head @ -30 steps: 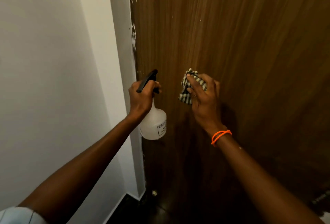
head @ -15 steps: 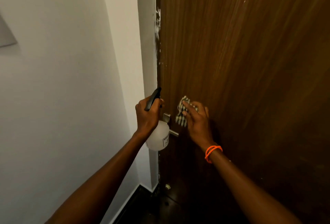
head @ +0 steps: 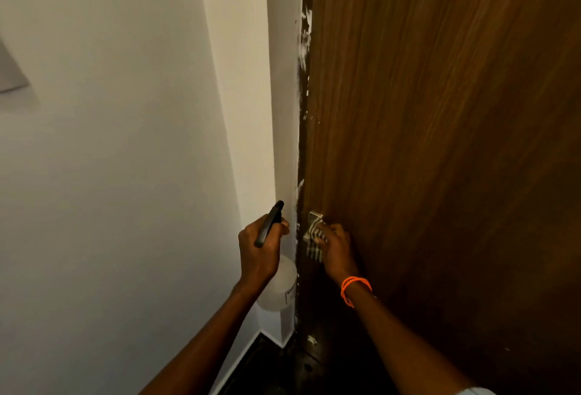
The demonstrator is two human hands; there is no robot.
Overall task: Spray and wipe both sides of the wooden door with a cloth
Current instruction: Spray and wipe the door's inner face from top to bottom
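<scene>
Brown wood-grain door (head: 440, 143), white wall (head: 110, 174)

Checked black-and-white cloth (head: 314, 242); translucent white spray bottle (head: 278, 291) (black trigger head); orange wristband (head: 353, 287); dark floor (head: 283, 369).

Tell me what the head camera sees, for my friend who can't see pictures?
A person's right hand presses a checked cloth against the metal door handle at the edge of a wooden door. Their left hand grips a white spray bottle with a black trigger, beside a white wall. An orange bracelet circles the right wrist.

spray bottle (head: 278, 287) label, print unreadable
</scene>
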